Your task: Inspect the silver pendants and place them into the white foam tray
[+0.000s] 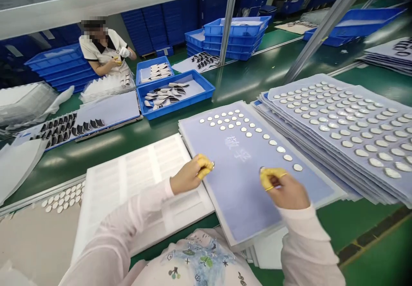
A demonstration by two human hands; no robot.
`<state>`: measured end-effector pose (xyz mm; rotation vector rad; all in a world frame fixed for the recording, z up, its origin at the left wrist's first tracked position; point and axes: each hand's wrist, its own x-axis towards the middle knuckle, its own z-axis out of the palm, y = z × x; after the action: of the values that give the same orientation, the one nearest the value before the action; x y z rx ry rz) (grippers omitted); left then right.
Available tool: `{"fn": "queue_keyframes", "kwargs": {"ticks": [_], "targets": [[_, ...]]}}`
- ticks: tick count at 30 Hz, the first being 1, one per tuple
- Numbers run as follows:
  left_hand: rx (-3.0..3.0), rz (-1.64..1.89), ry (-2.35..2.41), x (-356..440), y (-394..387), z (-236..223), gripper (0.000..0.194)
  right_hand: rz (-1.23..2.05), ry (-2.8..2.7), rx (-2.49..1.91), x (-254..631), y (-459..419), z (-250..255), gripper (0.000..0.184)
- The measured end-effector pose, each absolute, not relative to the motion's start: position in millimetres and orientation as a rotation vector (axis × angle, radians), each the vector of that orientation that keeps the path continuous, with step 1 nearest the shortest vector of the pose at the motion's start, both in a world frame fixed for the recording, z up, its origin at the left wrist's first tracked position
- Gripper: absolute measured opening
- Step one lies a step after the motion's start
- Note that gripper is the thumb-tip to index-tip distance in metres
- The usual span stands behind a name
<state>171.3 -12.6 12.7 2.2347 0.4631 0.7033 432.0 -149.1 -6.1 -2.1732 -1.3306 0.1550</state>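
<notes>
- Left hand [189, 175]: narrow grip, yellow-capped fingertips [204, 166] pinching a small silver disc [213, 165] over the blue sheet [231, 217].
- Right hand [283, 188]: narrow grip on a matching disc [262, 170].
- More discs [257, 129] lie in rows on the sheet.

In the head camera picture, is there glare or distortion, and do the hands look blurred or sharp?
In the head view, pale glare streaks lie on the green workbench; the discs on the stacked sheets shine; the metal post leans strongly, probably from wide-angle distortion; the left hand and right hand look only slightly soft, without strong blur.
</notes>
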Motion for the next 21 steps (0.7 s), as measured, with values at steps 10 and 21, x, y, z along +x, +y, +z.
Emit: {"fn": "queue_keyframes", "kwargs": {"ticks": [10, 21], "targets": [[1.858, 1.049, 0.655, 102, -88, 34, 0.009, 0.488, -1.468, -0.870, 256, -120, 30, 0.023], [1.726, 0.938, 0.740, 62, -106, 46, 0.005, 0.635, -1.569, -0.771, 233, -116, 27, 0.023]]}}
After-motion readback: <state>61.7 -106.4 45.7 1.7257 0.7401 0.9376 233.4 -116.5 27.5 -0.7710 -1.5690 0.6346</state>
